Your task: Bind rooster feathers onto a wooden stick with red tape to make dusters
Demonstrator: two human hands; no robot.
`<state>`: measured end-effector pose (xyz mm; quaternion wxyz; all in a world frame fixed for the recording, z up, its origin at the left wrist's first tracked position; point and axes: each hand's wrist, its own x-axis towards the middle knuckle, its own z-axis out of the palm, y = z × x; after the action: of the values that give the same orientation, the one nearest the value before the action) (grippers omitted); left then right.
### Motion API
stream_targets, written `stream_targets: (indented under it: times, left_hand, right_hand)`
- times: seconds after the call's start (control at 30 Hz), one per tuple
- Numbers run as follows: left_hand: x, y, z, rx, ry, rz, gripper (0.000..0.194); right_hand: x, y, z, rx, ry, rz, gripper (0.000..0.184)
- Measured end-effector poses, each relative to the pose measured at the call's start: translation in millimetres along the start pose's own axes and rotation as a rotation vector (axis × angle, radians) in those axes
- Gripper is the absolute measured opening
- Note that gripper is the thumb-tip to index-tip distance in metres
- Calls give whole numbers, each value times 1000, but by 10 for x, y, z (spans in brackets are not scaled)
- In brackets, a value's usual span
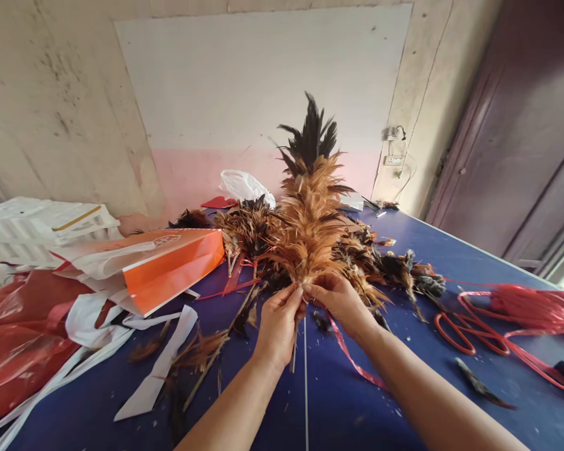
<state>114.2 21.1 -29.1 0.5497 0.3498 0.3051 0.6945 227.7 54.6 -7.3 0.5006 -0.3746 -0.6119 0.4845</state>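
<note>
An upright feather duster (310,213), brown with a black tip, stands over the blue table (338,401). My left hand (278,322) is closed around its base and thin stick. My right hand (339,299) pinches the base from the right side, fingers pressed together at the feathers. A red strip (352,360) trails from under my right hand down across the table.
Loose brown and black feathers (385,263) are heaped behind the duster. An orange paper bag (169,269), white strips and red plastic (19,338) lie at the left. A coil of red string (517,313) lies at the right. A white plastic bag (244,185) sits at the back.
</note>
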Motion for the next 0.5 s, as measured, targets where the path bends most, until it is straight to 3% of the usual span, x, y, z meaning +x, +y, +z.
stream_targets:
  times: [0.17, 0.23, 0.37, 0.5]
  left_hand:
    - [10, 23, -16, 15, 1, 35, 28]
    - [18, 23, -26, 38, 5, 48, 28]
    - [30, 29, -44, 137, 64, 99, 29]
    - [18, 37, -49, 347, 22, 184, 30]
  right_hand:
    - [-44, 13, 41, 182, -193, 211, 39]
    - [-55, 2, 44, 175, -203, 240, 38]
    - [-51, -41, 37, 118, -21, 182, 33]
    - [-47, -75, 62, 176, -20, 0, 21]
